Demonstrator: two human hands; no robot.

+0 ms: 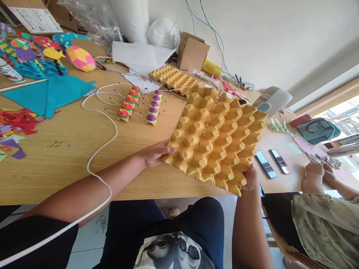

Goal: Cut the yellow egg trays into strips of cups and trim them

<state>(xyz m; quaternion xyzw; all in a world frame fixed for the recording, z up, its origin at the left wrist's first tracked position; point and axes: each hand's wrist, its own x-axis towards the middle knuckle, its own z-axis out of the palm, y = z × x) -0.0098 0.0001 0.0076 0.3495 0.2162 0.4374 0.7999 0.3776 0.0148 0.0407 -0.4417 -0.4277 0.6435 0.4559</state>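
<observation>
Yellow egg tray [221, 140] is up in front of the person, bumps facing up, tipped a bit, at the near edge of the tabletop [70, 164]; can't tell if it touches there; L hand [156, 154] grips the near left corner, thumb on top, other fingers mostly out of sight under it; R hand [251, 179] grips the near right side, thumb by the rim, rest of the fingers hidden behind; so both hands have the same tray, one each side, w/ most of it going up & away from the fingers; tray looks almost square, so long axis is hard to tell; a thin rough slit [206, 123] runs from near edge to far edge, leaning right as it goes, w/ two rows of bumps on its left & more on its right; L hand is nearer the slit, R hand is well apart from it; second egg tray [174, 78] lies past the far side; red & green bug strip [129, 102] & purple bug strip [153, 107] sit beyond the L hand; as for words: green bag [318, 129] at far right has white letters, poss. "ENJOY"; yellow roll [211, 68] by the brown box [192, 52] has dark letters, too small to be sure; pencil nos. [56, 144] at left maybe say "99" over "124"; white label [35, 18] at top left has print too tiny to read.
</observation>
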